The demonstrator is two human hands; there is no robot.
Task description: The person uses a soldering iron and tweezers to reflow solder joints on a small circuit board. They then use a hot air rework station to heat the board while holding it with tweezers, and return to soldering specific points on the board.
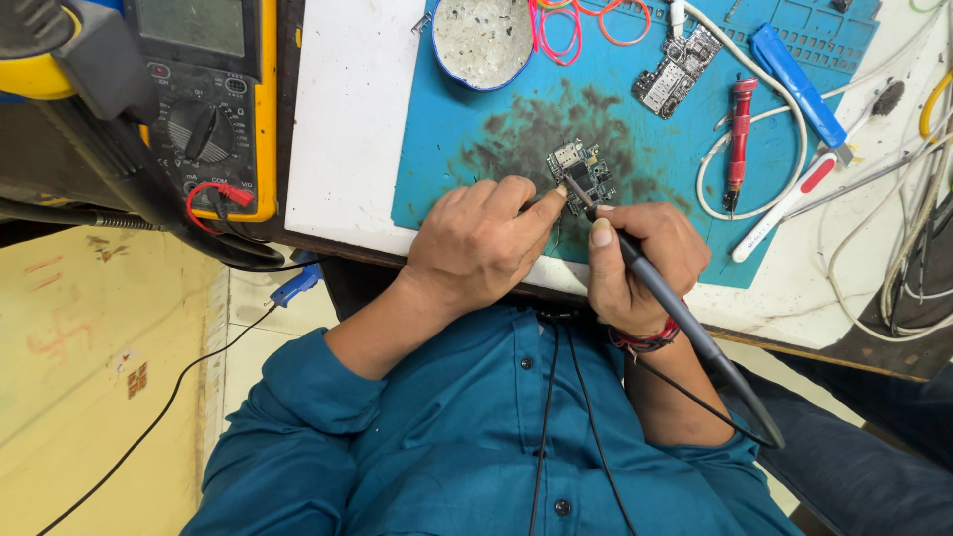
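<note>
A small green circuit board [583,171] lies on a blue work mat [447,139] stained dark in the middle. My left hand [481,238] rests on the mat with its fingertips against the board's near edge. My right hand [640,260] grips a grey probe [660,288] like a pen, its tip touching the board. The probe's black lead runs back past my wrist, which wears a red thread band.
A yellow multimeter [204,99] with red and black leads sits at the left. On the mat lie a second circuit board [677,71], a round dish [483,40], red wire loops [586,25], a red screwdriver [738,139], a blue tool [794,74] and white cables [794,139].
</note>
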